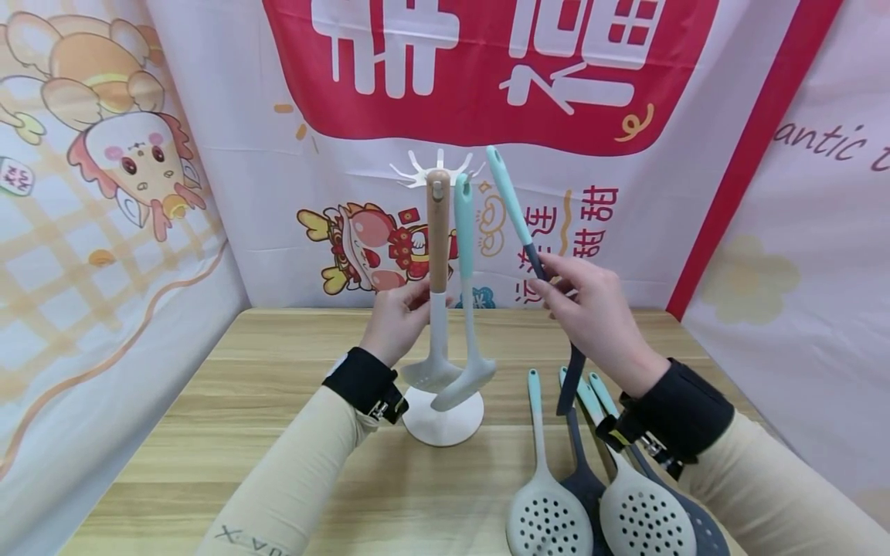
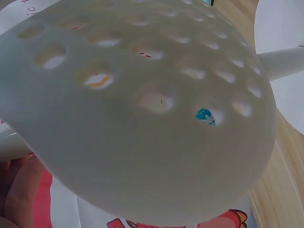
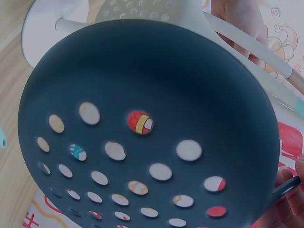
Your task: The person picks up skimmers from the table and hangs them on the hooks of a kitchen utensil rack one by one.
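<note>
Utensils (image 1: 438, 286), pale-headed, are hanging; your left hand (image 1: 395, 316) is gripping white pronged stand (image 1: 448, 428), right hand (image 1: 591, 305) navy skimmer (image 3: 156, 80); turquoise-handled skimmers (image 1: 548, 494) are remaining.

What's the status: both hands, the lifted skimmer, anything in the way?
Left hand grips rack. Right hand holds dark skimmer aloft. Two ladles hang on rack's near side, possibly in the way.
</note>
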Available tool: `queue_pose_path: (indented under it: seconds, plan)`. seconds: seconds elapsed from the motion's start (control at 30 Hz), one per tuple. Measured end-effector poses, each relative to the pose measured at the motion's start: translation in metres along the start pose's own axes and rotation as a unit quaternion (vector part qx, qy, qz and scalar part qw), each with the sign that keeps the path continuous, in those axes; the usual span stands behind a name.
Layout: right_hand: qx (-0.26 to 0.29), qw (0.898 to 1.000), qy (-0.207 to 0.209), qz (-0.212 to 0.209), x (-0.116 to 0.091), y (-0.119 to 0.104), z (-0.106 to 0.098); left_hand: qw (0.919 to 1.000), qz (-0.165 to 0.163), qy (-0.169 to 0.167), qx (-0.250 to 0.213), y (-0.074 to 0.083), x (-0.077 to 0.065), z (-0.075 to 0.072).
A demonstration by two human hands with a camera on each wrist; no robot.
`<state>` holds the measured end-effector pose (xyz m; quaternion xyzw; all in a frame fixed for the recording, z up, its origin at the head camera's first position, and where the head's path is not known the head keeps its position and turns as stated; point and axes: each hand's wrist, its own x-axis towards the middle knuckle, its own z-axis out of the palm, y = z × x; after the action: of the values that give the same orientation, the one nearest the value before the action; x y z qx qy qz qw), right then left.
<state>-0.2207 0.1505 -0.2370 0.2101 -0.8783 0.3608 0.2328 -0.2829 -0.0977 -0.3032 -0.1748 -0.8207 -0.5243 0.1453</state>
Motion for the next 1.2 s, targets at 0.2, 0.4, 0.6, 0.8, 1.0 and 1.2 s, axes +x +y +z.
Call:
queue_pose_path:
  seconds: [0.2,0.4,0.6,0.8,1.0,1.2]
  plan:
    - [-0.011,1.0,0.001,-0.002,0.002,0.0,0.003,1.0,-0.001,0.001,0.005,-0.001,-0.001,0.0]
    - [-0.012,1.0,-0.009,0.001,0.003,0.0,0.004,1.0,0.001,0.004,-0.001,0.0,-0.001,0.001]
    - [-0.012,1.0,-0.014,0.004,0.003,0.002,0.006,0.9999,0.002,0.01,0.001,0.0,-0.001,0.002]
    - [-0.008,1.0,-0.014,0.003,0.003,0.004,0.01,0.9999,-0.002,0.011,0.003,-0.001,-0.001,0.003]
    - [-0.003,1.0,-0.018,0.001,0.002,0.004,0.013,0.9999,-0.007,0.013,-0.002,-0.002,-0.002,0.002]
    - [0.007,1.0,-0.012,0.001,0.001,0.007,0.02,0.9997,-0.015,0.016,-0.008,-0.001,-0.003,0.002]
